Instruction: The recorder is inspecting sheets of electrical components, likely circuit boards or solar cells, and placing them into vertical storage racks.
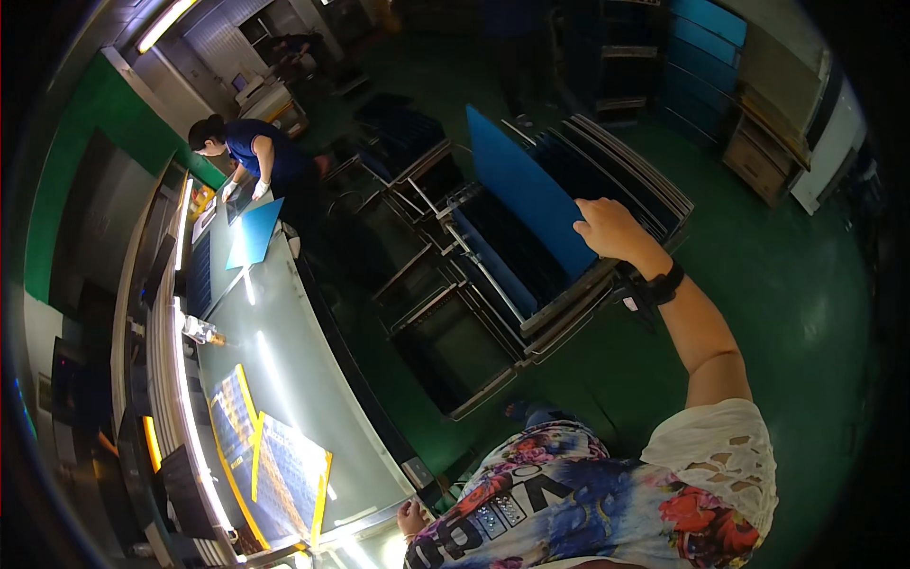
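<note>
My right arm, with a black band at the wrist, reaches out to a rack. My right hand (608, 229) is closed on the edge of a tall blue sheet (523, 194), which stands tilted among the slots of the metal rack (495, 277). Close to my body, my left hand (411, 521) is partly hidden by my floral shirt. Its fingers look curled, beside the near end of the lit workbench (318, 384), and nothing shows in them.
Yellow-edged patterned sheets (282, 469) lie on the bench near me. Farther along, a co-worker (256, 156) in white gloves leans over the bench by another blue sheet (254, 233). Low metal frames (455, 351) stand between bench and rack. A wooden cabinet (758, 156) is at far right.
</note>
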Tool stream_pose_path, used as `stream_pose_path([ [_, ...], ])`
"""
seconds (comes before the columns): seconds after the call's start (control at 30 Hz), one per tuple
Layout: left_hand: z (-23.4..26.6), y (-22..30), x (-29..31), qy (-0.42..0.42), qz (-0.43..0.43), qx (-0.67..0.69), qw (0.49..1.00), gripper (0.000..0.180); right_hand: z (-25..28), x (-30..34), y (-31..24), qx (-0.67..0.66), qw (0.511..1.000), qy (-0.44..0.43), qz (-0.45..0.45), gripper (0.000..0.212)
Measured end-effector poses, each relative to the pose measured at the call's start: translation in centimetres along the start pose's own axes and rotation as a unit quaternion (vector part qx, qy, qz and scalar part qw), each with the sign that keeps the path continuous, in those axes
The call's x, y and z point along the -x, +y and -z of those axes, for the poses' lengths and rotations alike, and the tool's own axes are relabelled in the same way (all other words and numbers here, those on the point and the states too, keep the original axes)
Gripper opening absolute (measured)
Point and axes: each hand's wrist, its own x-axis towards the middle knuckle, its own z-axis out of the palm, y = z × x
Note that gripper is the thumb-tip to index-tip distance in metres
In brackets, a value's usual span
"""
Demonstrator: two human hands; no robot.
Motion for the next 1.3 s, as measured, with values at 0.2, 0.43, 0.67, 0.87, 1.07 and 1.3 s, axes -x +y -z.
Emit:
stream_pose_path([
  [0.2,0.1,-0.1,-0.2,-0.017,-0.023,-0.072,0.997,0.043,0.8,-1.1,-1.4,0.042,0.999,-0.012,0.017,0.017],
  [0.43,-0.2,-0.4,0.9,0.017,0.008,-0.017,1.000,0.043,0.0,-2.4,-2.9,0.022,0.997,-0.068,0.005,0.018],
  [0.67,-0.4,-1.1,0.9,0.022,0.004,0.002,1.000,0.039,-3.1,-2.6,-1.6,0.015,0.988,-0.145,-0.051,0.017],
  [0.87,-1.2,-0.4,1.3,0.063,-0.026,0.037,0.997,0.039,-8.6,-1.6,1.6,0.095,0.992,-0.079,-0.023,0.046],
  [1.07,5.9,-9.1,2.0,0.275,-0.097,-0.052,0.955,0.041,-3.9,2.4,-15.6,-0.260,0.945,-0.009,0.198,0.027],
  [1.3,5.3,-10.2,12.9,0.292,0.097,-0.246,0.919,0.085,-16.1,7.7,-36.9,-0.437,0.666,-0.467,0.384,0.024],
])
